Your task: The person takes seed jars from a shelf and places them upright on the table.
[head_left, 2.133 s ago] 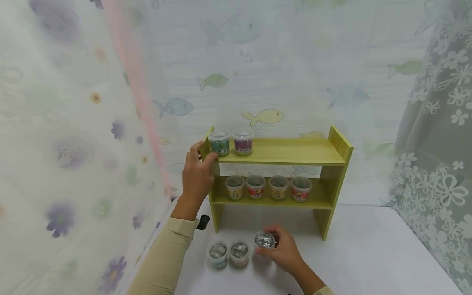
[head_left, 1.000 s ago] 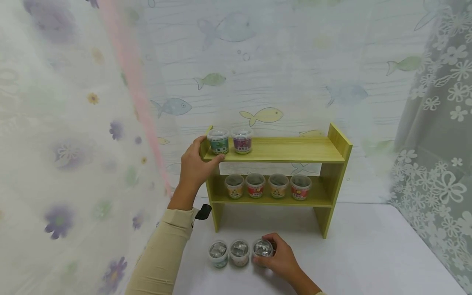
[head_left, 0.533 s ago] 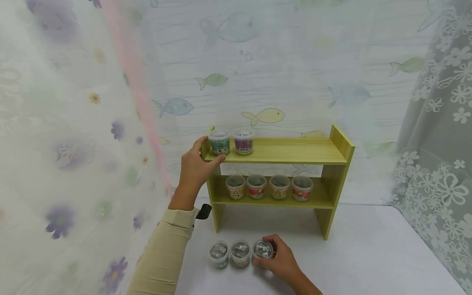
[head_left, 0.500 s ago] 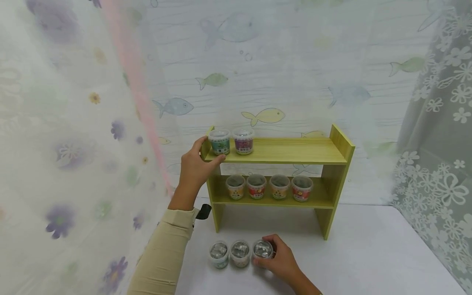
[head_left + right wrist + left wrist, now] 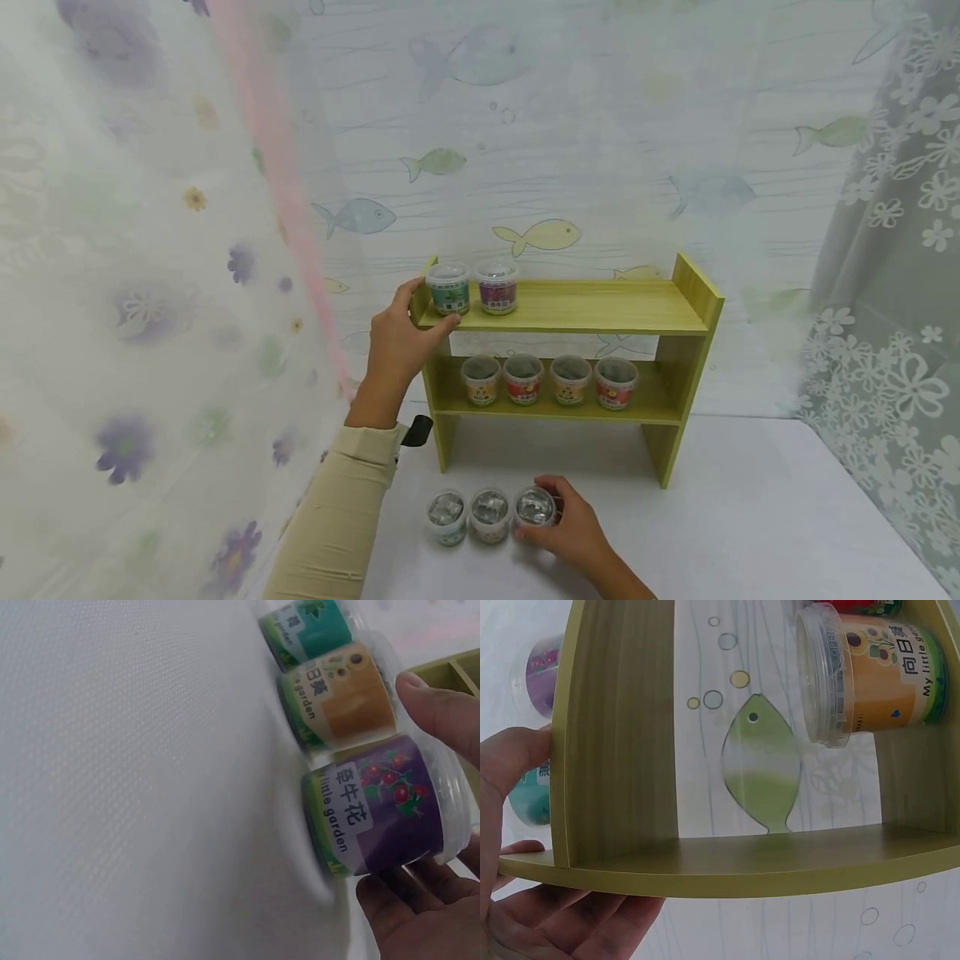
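My left hand (image 5: 399,342) grips the upper left end of a yellow-green wooden shelf (image 5: 615,307), thumb on the front edge and fingers around the outer side panel. Close to that thumb stands a teal-labelled plastic tub (image 5: 450,293), with a purple-labelled tub (image 5: 497,292) beside it. On the white table my right hand (image 5: 573,529) holds another purple-labelled tub (image 5: 390,810) between thumb and fingers. This tub stands upright at the right end of a row, next to an orange-labelled tub (image 5: 345,697) and a teal-labelled tub (image 5: 311,630).
Several orange- and red-labelled tubs, among them a red one (image 5: 617,393), line the lower shelf board (image 5: 654,408). The white table (image 5: 765,500) extends to the right of the shelf. A fish-patterned curtain (image 5: 585,150) hangs behind, and a flowered curtain (image 5: 165,333) on the left.
Since the oldest frame, my right hand has lowered its tub to the table beside the other two. My left thumb has shifted along the shelf's front edge. Over the last second, both hands stay put.
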{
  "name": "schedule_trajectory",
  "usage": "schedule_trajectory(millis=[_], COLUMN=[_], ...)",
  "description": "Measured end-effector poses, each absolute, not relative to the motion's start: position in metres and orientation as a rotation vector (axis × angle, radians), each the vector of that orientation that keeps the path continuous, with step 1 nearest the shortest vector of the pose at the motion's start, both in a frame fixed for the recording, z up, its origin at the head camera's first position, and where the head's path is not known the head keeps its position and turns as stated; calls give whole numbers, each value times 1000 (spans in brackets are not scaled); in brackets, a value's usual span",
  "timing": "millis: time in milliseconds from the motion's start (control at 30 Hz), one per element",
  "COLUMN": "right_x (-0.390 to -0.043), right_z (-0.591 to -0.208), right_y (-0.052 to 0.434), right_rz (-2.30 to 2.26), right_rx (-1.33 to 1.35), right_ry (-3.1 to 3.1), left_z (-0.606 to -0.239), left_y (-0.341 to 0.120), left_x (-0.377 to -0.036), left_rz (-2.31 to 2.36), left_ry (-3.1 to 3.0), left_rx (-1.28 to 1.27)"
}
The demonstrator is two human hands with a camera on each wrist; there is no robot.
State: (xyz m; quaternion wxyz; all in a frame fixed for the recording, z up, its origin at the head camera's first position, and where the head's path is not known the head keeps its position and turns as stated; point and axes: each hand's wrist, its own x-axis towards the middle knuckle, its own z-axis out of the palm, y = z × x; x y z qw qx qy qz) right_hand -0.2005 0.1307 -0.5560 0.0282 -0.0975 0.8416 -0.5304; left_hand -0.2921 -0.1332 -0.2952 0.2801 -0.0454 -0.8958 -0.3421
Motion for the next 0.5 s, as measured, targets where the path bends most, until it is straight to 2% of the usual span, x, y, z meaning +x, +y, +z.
schedule_trajectory(millis=[500], right_x=[-204], right_z=[-513], right_y=[128], right_rz=[-1699], right_rx=[-422], right_ry=[2623], left_z=[-296], left_y=[-135], left_x=[-291], left_rz=[-871], left_ry=[-2394], left_rx=[-125])
